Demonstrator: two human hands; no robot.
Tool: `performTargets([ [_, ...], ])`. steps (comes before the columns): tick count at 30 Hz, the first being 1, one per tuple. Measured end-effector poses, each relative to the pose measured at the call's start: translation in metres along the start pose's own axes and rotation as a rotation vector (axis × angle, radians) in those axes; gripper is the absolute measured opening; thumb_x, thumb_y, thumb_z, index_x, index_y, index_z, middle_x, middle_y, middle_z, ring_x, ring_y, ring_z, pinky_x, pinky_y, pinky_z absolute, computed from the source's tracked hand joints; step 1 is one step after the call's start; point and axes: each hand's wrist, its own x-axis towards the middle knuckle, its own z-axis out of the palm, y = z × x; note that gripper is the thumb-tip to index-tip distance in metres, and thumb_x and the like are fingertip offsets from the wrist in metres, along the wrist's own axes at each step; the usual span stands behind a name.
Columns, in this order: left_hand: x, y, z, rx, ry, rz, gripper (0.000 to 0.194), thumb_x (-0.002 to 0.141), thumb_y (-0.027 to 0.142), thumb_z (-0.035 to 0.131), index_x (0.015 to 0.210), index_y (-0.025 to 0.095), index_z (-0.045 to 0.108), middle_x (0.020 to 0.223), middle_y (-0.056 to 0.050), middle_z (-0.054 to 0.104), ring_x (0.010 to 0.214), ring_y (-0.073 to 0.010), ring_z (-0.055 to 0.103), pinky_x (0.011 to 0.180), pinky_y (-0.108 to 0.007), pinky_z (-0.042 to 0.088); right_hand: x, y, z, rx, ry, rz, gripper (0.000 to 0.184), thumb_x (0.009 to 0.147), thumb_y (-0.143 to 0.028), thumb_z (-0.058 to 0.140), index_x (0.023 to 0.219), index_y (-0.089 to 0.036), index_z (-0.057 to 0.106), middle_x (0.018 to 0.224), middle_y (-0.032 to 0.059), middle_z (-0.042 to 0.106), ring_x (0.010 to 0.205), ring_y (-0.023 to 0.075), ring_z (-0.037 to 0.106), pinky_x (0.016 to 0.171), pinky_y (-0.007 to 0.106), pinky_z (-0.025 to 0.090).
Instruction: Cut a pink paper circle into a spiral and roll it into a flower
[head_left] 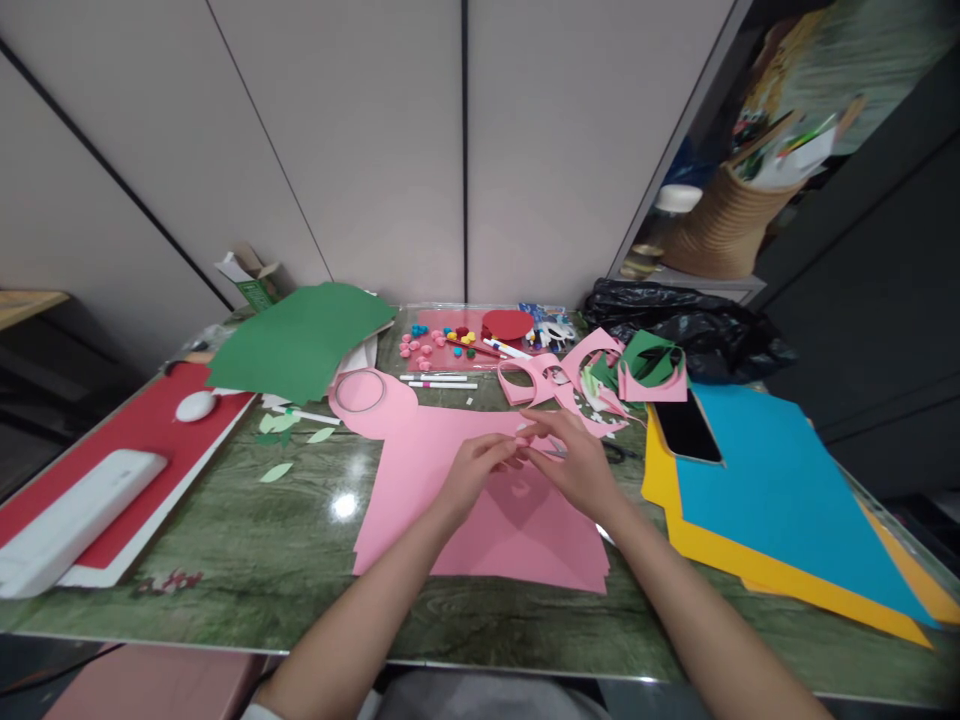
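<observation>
My left hand (480, 466) and my right hand (571, 460) meet above a stack of pink paper sheets (420, 520) in the middle of the table. Their fingertips pinch together on a small pink paper piece (523, 446) held between them. A curved cut mark shows in the pink sheet just below the hands. The left hand's fingers are curled, the right hand's fingers are bent over the piece. Both forearms reach in from the bottom edge.
Green paper (300, 335) lies back left, blue paper (757, 480) on yellow sheets (780, 578) right, with a phone (686, 428) on them. Pink scraps (570, 375), pens (442, 381), pom-poms (439, 340) and a red disc (508, 323) sit behind. A white device (75, 515) and mouse (195, 405) rest on red paper (135, 425).
</observation>
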Motion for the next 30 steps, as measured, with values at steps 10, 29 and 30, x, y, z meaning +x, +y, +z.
performTargets([
  [10, 0.0001, 0.0012, 0.0022, 0.132, 0.026, 0.050, 0.029, 0.076, 0.039, 0.055, 0.082, 0.014, 0.069, 0.073, -0.006, 0.067, 0.073, -0.0168, 0.060, 0.069, -0.028, 0.045, -0.0003, 0.0017, 0.0004, -0.091, 0.009, -0.068, 0.044, 0.079, -0.020, 0.059, 0.120, -0.030, 0.048, 0.090, 0.0008, 0.069, 0.092, 0.0237, 0.055, 0.086, 0.044, 0.039],
  [29, -0.0050, 0.0061, 0.0009, 0.579, 0.247, 0.522, 0.030, 0.074, 0.016, 0.057, 0.103, 0.019, 0.060, 0.097, -0.006, 0.063, 0.085, -0.0157, 0.058, 0.077, -0.030, 0.048, 0.0012, 0.0091, 0.0061, -0.050, -0.039, -0.107, 0.047, 0.084, -0.018, 0.052, 0.128, -0.028, 0.039, 0.088, 0.0021, 0.063, 0.086, 0.0190, 0.058, 0.081, 0.037, 0.045],
  [30, -0.0048, 0.0054, 0.0013, 0.570, 0.236, 0.551, 0.029, 0.073, 0.015, 0.058, 0.102, 0.019, 0.061, 0.096, -0.006, 0.063, 0.086, -0.0158, 0.058, 0.078, -0.030, 0.048, 0.0011, 0.0099, 0.0064, -0.054, -0.046, -0.112, 0.048, 0.084, -0.018, 0.052, 0.129, -0.028, 0.039, 0.089, 0.0023, 0.063, 0.086, 0.0192, 0.058, 0.081, 0.037, 0.045],
])
